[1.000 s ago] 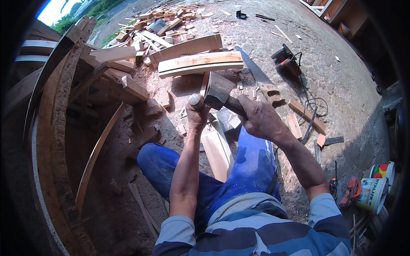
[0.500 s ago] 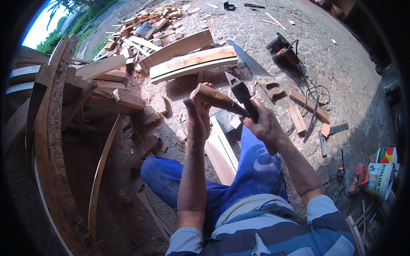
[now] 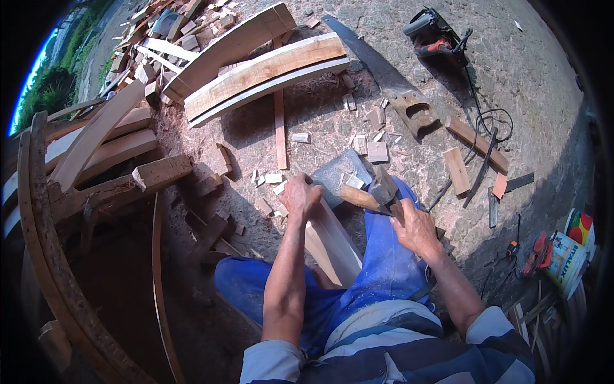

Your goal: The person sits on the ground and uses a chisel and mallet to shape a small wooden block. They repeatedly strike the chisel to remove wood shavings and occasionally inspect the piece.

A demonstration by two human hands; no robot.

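A pale wooden beam [image 3: 336, 253] slants between my knees, with its far end by my left hand [image 3: 300, 195]. That hand's fingers are curled against the beam's end, partly hidden by its own back. My right hand [image 3: 417, 229] is above my right thigh, closed round two tools together. One is a hammer [image 3: 384, 185] with a dark, blocky metal head. The other looks like a chisel [image 3: 359, 198], its wooden handle pointing left and its blade running into my fingers. Just beyond the beam lies a flat grey slab [image 3: 342, 174] with wood chips on it.
A handsaw [image 3: 384, 80], a corded power tool [image 3: 435, 38] and wood offcuts [image 3: 456, 171] lie on the ground ahead and right. Curved timbers [image 3: 268, 73] stand ahead. A timber frame [image 3: 48, 256] rises at left. Buckets [image 3: 569, 256] stand at right.
My left hand has left the chisel's handle and come down to the beam's far end. My right hand has lowered with both tools toward my thigh. The view has shifted.
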